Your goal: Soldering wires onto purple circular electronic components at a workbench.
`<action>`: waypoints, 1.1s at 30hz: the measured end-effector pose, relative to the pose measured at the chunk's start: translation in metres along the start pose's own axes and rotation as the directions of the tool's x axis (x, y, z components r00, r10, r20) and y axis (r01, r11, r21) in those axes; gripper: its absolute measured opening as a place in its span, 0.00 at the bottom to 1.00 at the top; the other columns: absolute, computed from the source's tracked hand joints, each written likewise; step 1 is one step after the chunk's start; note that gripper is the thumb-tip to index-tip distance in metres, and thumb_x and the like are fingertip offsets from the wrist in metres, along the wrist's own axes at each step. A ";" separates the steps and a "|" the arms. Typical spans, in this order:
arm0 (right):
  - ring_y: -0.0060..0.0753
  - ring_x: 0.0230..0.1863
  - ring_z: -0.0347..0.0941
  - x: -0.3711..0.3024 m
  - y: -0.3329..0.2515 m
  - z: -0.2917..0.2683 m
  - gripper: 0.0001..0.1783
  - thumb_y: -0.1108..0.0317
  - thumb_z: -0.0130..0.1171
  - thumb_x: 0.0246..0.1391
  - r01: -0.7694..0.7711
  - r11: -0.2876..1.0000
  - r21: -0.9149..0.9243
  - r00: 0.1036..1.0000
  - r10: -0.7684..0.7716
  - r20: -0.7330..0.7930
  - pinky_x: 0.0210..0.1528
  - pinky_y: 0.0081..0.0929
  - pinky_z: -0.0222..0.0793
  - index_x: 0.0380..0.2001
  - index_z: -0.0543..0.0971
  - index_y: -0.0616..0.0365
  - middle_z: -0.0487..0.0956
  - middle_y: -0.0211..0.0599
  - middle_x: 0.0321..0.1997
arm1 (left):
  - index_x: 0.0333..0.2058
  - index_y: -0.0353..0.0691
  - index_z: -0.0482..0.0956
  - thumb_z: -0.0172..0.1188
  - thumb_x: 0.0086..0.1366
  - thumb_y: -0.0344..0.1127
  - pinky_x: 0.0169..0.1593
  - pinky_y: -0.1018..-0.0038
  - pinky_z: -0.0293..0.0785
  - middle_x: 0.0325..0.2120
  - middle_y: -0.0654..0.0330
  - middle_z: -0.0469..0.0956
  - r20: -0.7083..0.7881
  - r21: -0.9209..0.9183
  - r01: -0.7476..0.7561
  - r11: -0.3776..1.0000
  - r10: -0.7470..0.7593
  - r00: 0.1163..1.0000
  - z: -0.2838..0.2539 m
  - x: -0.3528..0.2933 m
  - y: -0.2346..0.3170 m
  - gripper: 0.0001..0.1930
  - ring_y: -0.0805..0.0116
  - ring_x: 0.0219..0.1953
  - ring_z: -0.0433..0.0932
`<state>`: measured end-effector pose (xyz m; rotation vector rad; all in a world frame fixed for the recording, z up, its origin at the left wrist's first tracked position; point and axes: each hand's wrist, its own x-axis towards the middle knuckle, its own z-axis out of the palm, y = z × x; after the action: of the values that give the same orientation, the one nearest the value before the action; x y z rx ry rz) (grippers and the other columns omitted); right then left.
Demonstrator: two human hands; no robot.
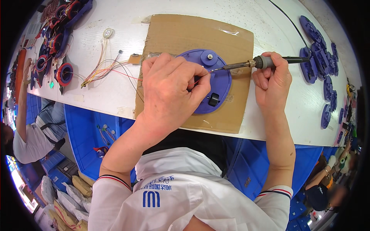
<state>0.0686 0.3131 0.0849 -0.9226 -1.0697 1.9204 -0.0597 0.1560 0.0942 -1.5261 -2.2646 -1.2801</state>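
Note:
A round purple plastic housing (224, 85) lies on a sheet of cardboard. My left hand (169, 90) is over its left part, thumb and forefinger pinched on a thin red wire (125, 74) near the middle of the housing. My right hand (273, 82) is closed around the grip of a soldering iron (241, 64). The iron points left, and its tip is right at my left fingertips, where the wire's end is mostly hidden. A black wheel-like part (213, 99) and a silver round post (210, 56) show on the housing.
Cardboard (196, 30) covers the table's middle. Left are a wire bundle (92, 79), a small speaker disc (108, 33) and red-and-purple assemblies (63, 74). More purple housings (308, 63) lie right, near the iron's black cable (289, 19). Blue bins (83, 134) stand below; other people sit either side.

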 end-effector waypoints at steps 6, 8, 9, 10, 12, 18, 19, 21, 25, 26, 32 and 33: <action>0.11 0.07 0.47 0.004 -0.003 -0.002 0.11 0.64 0.50 0.55 -0.029 0.998 0.057 0.999 0.030 -0.017 0.11 0.10 0.40 0.30 0.76 0.62 0.62 0.23 0.11 | 0.20 0.47 0.74 0.63 0.41 0.25 0.37 0.78 0.57 0.16 0.72 0.65 0.031 0.005 -0.005 1.000 0.005 1.000 -0.003 -0.002 -0.002 0.09 0.74 0.24 0.61; 0.11 0.07 0.47 0.004 -0.005 -0.003 0.11 0.64 0.50 0.55 -0.031 0.997 0.065 0.999 0.033 -0.027 0.10 0.10 0.40 0.30 0.75 0.62 0.62 0.23 0.11 | 0.26 0.46 0.76 0.64 0.41 0.26 0.39 0.78 0.57 0.21 0.68 0.68 0.079 0.019 -0.027 0.999 0.026 0.997 -0.005 -0.003 -0.003 0.11 0.73 0.27 0.64; 0.11 0.07 0.47 0.005 -0.005 -0.003 0.11 0.64 0.50 0.55 -0.030 0.997 0.064 0.999 0.032 -0.027 0.10 0.10 0.40 0.30 0.75 0.62 0.62 0.23 0.11 | 0.26 0.46 0.76 0.64 0.41 0.26 0.39 0.78 0.57 0.21 0.68 0.68 0.079 0.018 -0.028 0.999 0.026 0.997 -0.006 -0.003 -0.001 0.11 0.73 0.27 0.64; 0.11 0.07 0.47 0.005 -0.006 -0.003 0.11 0.64 0.51 0.55 -0.022 0.997 0.075 0.999 0.024 -0.026 0.10 0.10 0.40 0.30 0.75 0.62 0.62 0.23 0.11 | 0.30 0.45 0.75 0.64 0.40 0.26 0.40 0.77 0.58 0.26 0.65 0.68 0.102 0.025 0.000 1.000 -0.002 0.995 -0.009 -0.002 0.003 0.15 0.70 0.29 0.65; 0.11 0.07 0.46 0.007 -0.007 -0.004 0.11 0.64 0.51 0.55 -0.005 0.995 0.096 1.000 0.008 -0.025 0.10 0.10 0.39 0.31 0.75 0.62 0.62 0.23 0.11 | 0.40 0.44 0.73 0.66 0.39 0.28 0.42 0.75 0.60 0.34 0.58 0.68 0.149 0.040 0.054 0.998 -0.059 0.987 -0.013 -0.001 0.012 0.24 0.64 0.34 0.66; 0.10 0.06 0.45 0.009 -0.015 -0.007 0.11 0.63 0.52 0.54 -0.047 0.976 0.211 0.998 0.038 0.049 0.09 0.09 0.39 0.31 0.74 0.61 0.61 0.22 0.11 | 0.56 0.41 0.60 0.68 0.36 0.32 0.48 0.68 0.64 0.51 0.43 0.57 0.265 0.017 0.032 0.999 -0.035 0.964 -0.018 -0.012 0.014 0.43 0.48 0.46 0.65; 0.10 0.06 0.45 0.010 -0.016 -0.008 0.11 0.64 0.52 0.54 -0.055 0.972 0.228 0.998 0.050 0.027 0.09 0.09 0.38 0.31 0.74 0.61 0.61 0.22 0.11 | 0.56 0.41 0.60 0.68 0.36 0.32 0.48 0.68 0.64 0.51 0.43 0.57 0.255 0.039 0.035 0.999 -0.044 0.966 -0.019 -0.014 0.013 0.43 0.48 0.46 0.65; 0.10 0.06 0.45 0.011 -0.019 -0.015 0.10 0.64 0.52 0.54 -0.073 0.964 0.255 0.997 0.069 0.025 0.09 0.09 0.38 0.31 0.74 0.61 0.61 0.22 0.12 | 0.56 0.39 0.62 0.68 0.35 0.31 0.50 0.67 0.65 0.52 0.44 0.60 0.227 -0.002 0.010 1.000 -0.010 0.974 -0.018 -0.017 0.011 0.43 0.50 0.49 0.66; 0.11 0.07 0.46 0.013 -0.018 -0.019 0.11 0.64 0.51 0.54 -0.083 0.958 0.273 0.994 0.060 0.094 0.10 0.10 0.39 0.30 0.75 0.61 0.62 0.23 0.11 | 0.55 0.37 0.63 0.68 0.35 0.30 0.52 0.65 0.65 0.52 0.45 0.63 0.195 -0.039 -0.025 0.999 0.032 0.980 -0.017 -0.021 0.007 0.42 0.52 0.52 0.66; 0.11 0.06 0.46 0.014 -0.017 -0.018 0.10 0.64 0.52 0.54 -0.077 0.958 0.277 0.995 0.055 0.087 0.09 0.09 0.38 0.31 0.75 0.61 0.62 0.22 0.11 | 0.55 0.37 0.63 0.67 0.37 0.30 0.53 0.66 0.65 0.52 0.46 0.64 0.189 -0.035 -0.035 0.999 0.040 0.981 -0.015 -0.021 0.006 0.41 0.53 0.52 0.67; 0.10 0.06 0.45 0.014 -0.017 -0.016 0.10 0.64 0.52 0.54 -0.065 0.957 0.283 0.997 0.048 0.066 0.08 0.08 0.37 0.32 0.74 0.61 0.61 0.21 0.11 | 0.54 0.34 0.64 0.61 0.48 0.33 0.46 0.72 0.66 0.45 0.48 0.69 0.076 -0.549 0.249 0.798 -0.249 0.965 -0.026 -0.010 -0.011 0.32 0.59 0.45 0.70; 0.10 0.06 0.45 0.015 -0.018 -0.015 0.10 0.64 0.52 0.54 -0.071 0.956 0.284 0.996 0.053 0.070 0.08 0.08 0.37 0.32 0.74 0.61 0.61 0.21 0.11 | 0.54 0.33 0.64 0.60 0.51 0.35 0.44 0.74 0.67 0.43 0.49 0.70 0.080 -0.692 0.308 0.653 -0.355 0.931 -0.032 -0.009 -0.013 0.30 0.61 0.42 0.71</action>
<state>0.0787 0.3375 0.0915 -0.7451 -0.7764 2.0994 -0.0768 0.1256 0.1023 -1.1882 -2.1911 -2.4793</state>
